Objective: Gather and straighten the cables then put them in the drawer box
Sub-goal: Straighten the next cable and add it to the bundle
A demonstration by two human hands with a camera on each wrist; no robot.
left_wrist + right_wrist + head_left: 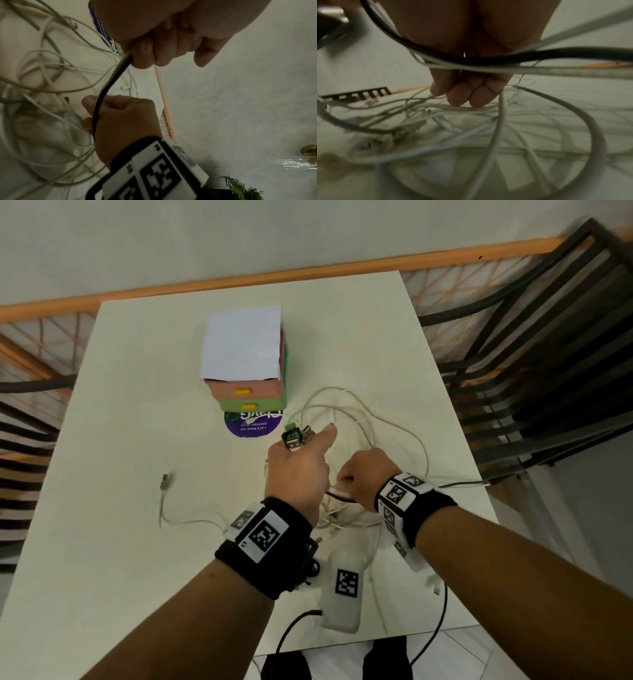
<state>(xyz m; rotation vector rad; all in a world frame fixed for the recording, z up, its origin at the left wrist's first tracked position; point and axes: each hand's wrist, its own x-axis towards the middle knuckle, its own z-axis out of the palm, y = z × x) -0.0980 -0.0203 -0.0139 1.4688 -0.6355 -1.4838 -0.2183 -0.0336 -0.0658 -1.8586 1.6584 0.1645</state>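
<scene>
Both hands (297, 470) (363, 476) fisted, close together

Only readable thing I can spot is the purple round sticker (247, 424) on the tabletop (137, 405) by the drawer box (245, 361): upside down, it says "Let's keep our pantries clean". The bigger logo letters are cut off.

A pale table (113, 412) carries a drawer box (248, 385), a purple sticker (251, 426) and tangled white cables (356, 419).

Mid-frame, the left hand (298, 470) grips USB plugs (295, 437). The right hand (363, 474) grips cables (356, 412). The drawer box (245, 361) stands above them.
</scene>
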